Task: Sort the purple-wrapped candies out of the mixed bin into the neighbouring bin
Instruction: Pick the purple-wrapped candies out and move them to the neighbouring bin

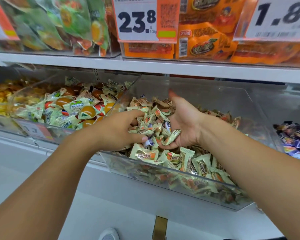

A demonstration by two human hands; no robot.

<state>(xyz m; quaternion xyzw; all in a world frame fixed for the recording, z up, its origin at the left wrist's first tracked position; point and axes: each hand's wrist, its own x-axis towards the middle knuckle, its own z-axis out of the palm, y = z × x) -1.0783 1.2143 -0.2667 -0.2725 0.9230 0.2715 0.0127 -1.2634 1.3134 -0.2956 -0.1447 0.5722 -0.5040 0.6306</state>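
A clear mixed bin [177, 183] holds several pale green and brown wrapped candies. My left hand [118, 130] reaches into its front left part, and its thumb and fingers pinch a purple-wrapped candy [149, 142]. My right hand [182, 125] lies palm up in the heap and cups several green candies, with another purple-and-white candy [167, 125] among them. To the right, the neighbouring bin [274, 135] holds several purple-wrapped candies [294, 139].
Left of the mixed bin stands a clear bin [42, 131] of green and orange jelly candies. A white shelf [163, 67] above carries orange and green packets and price tags. A grey shoe [109, 234] shows on the floor below.
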